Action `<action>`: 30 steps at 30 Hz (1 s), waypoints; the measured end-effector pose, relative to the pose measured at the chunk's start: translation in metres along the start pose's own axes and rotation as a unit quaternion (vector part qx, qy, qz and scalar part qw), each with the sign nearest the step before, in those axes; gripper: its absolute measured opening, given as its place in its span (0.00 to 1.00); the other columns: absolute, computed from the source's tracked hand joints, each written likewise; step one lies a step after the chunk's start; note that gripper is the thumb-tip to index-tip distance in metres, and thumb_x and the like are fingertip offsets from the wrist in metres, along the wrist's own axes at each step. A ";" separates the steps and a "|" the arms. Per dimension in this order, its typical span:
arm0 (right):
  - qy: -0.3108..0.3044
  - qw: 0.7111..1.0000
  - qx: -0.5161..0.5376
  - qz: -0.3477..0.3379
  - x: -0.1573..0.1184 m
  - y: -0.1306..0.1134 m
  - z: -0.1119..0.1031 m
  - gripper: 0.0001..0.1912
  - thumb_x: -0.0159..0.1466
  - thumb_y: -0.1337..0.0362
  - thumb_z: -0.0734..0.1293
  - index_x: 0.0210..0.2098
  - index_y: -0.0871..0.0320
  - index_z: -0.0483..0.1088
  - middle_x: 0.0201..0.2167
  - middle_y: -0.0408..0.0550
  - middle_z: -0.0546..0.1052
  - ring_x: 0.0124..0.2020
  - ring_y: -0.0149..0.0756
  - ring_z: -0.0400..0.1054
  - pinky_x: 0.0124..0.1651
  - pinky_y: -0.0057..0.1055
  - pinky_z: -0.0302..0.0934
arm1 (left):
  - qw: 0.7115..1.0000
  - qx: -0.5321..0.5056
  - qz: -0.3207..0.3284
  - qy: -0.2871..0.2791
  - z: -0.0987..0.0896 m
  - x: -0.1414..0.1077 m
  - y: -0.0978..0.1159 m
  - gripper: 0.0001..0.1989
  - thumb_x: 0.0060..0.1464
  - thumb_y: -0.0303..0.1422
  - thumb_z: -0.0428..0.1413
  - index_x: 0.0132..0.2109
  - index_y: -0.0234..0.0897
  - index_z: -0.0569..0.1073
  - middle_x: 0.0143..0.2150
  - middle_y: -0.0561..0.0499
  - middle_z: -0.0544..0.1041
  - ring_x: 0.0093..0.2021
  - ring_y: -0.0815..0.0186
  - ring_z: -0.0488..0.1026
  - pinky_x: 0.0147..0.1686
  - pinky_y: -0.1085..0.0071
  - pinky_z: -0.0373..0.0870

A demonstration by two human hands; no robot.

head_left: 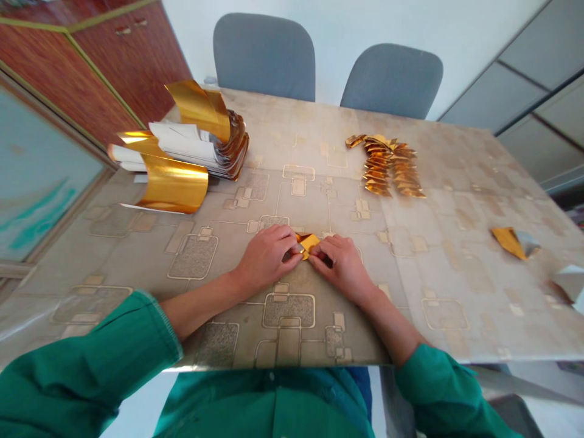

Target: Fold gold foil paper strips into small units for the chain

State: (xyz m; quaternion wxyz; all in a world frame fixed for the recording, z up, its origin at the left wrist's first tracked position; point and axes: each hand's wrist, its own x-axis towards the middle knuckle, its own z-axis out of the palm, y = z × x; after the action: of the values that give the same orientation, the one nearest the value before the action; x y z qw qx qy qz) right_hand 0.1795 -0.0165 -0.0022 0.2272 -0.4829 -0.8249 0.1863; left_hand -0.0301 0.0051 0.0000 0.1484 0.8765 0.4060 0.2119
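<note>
Between my hands, low over the tablecloth, is a small piece of folded gold foil paper, shiny gold with a bit of grey-white showing. My left hand pinches its left end between thumb and fingers. At its right end, my right hand pinches it the same way. The fingertips hide both ends of the paper. Farther off to the right, two rows of folded gold pieces lie closely lined up. At the back left sits a stack of gold foil sheets with white undersides, some curling upward.
A curled gold sheet lies in front of the stack. On the right are a crumpled gold and silver piece and a whitish piece at the edge. Two grey chairs stand behind the patterned table.
</note>
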 end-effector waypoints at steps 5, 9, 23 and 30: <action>0.014 1.000 -0.022 0.014 0.001 -0.003 0.002 0.07 0.66 0.66 0.66 0.30 0.57 0.67 0.28 0.42 0.72 0.32 0.34 0.63 0.37 0.32 0.46 | 1.000 0.013 -0.013 -0.001 0.002 0.002 0.002 0.05 0.55 0.27 0.60 0.32 0.36 0.71 0.39 0.49 0.74 0.42 0.60 0.70 0.41 0.65 0.64; 0.015 0.999 -0.041 0.016 0.002 -0.004 0.004 0.07 0.65 0.66 0.67 0.30 0.56 0.66 0.27 0.42 0.72 0.31 0.34 0.62 0.36 0.32 0.46 | 1.000 0.016 -0.013 0.004 0.003 0.003 0.002 0.05 0.54 0.26 0.59 0.32 0.36 0.70 0.38 0.49 0.74 0.41 0.61 0.70 0.40 0.66 0.63; -0.025 0.988 -0.150 -0.024 0.001 -0.003 0.004 0.09 0.71 0.62 0.60 0.37 0.53 0.71 0.34 0.47 0.75 0.38 0.39 0.62 0.38 0.35 0.44 | 0.998 -0.051 -0.030 -0.004 0.004 0.002 -0.002 0.05 0.57 0.26 0.57 0.34 0.37 0.67 0.36 0.52 0.71 0.40 0.62 0.68 0.39 0.67 0.60; -0.010 0.991 -0.133 0.015 0.001 -0.012 0.007 0.07 0.69 0.59 0.64 0.38 0.54 0.70 0.35 0.47 0.74 0.39 0.41 0.63 0.38 0.34 0.44 | 0.997 -0.076 -0.023 -0.001 0.004 -0.001 -0.005 0.05 0.59 0.28 0.59 0.36 0.37 0.68 0.39 0.51 0.72 0.43 0.60 0.68 0.42 0.66 0.62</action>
State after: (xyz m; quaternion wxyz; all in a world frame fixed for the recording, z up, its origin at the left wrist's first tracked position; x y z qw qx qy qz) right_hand 0.1666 -0.0217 -0.0012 0.1498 -0.5190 -0.8374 0.0828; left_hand -0.0321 0.0070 -0.0063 0.2197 0.8536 0.4082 0.2378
